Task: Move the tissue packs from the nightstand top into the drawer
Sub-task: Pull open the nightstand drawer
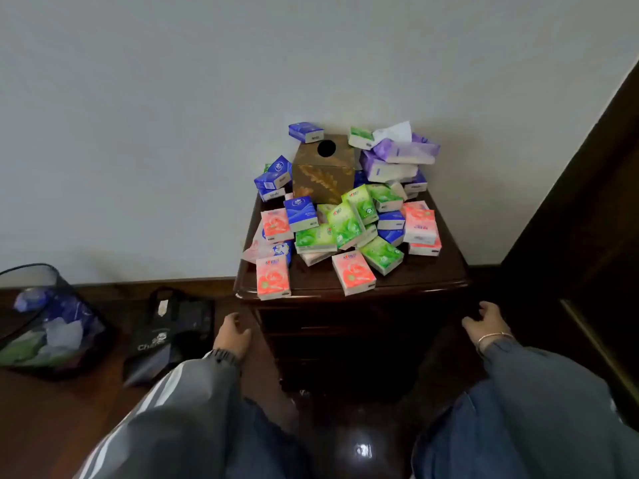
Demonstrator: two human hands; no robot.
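Tissue packs (pixel 345 219) piled — nightstand (pixel 349 286) top.

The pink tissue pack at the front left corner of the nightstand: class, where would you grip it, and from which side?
Grip the pink tissue pack across its two long side edges, coming from the front and above. It lies flat, its near end slightly overhanging the nightstand edge, with nothing stacked on it. The left hand is nearest; its fingers look empty.
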